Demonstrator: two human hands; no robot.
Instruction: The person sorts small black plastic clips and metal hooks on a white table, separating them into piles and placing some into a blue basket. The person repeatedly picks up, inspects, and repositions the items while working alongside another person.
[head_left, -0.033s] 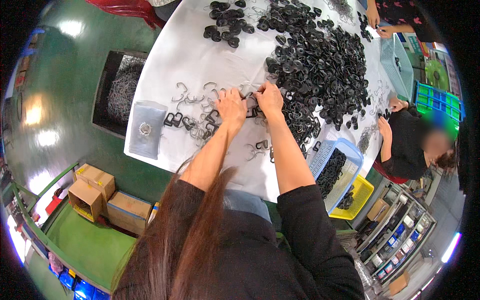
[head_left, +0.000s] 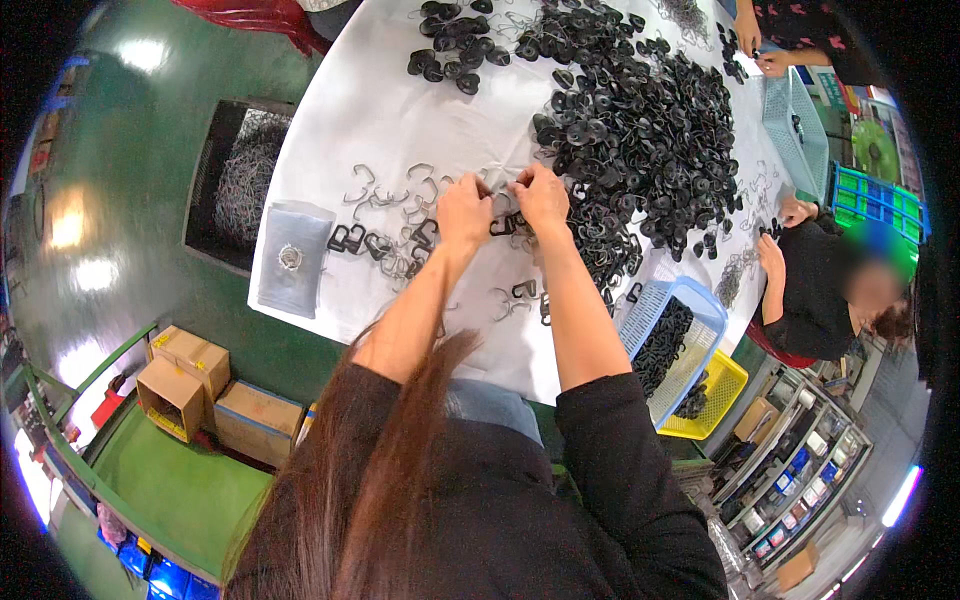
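Over the white-covered table point(head_left: 400, 120), both of my hands work close together. The fingers of my left hand point(head_left: 465, 212) are curled into a pinch, and those of my right hand point(head_left: 543, 200) are bent the same way, a short gap apart. Whatever lies in the fingertips is small and mostly hidden. Thin wire hooks point(head_left: 362, 185) are scattered to the left of my hands. Below them, black hook-shaped clips point(head_left: 350, 238) lie in a loose row that runs under my left wrist. A large heap of black round pieces with wire hooks point(head_left: 640, 130) spreads beside my right hand.
On the table's left edge lies a grey plastic packet point(head_left: 292, 265). A blue basket point(head_left: 712, 312) of black clips overlaps a yellow basket point(head_left: 725, 395) at right. A dark crate point(head_left: 205, 215) of wires sits on the floor. Co-workers' hands point(head_left: 772, 250) work across the table.
My left hand has turned slightly and its fingers have curled in more. My right hand has barely shifted. The heap and loose pieces look the same.
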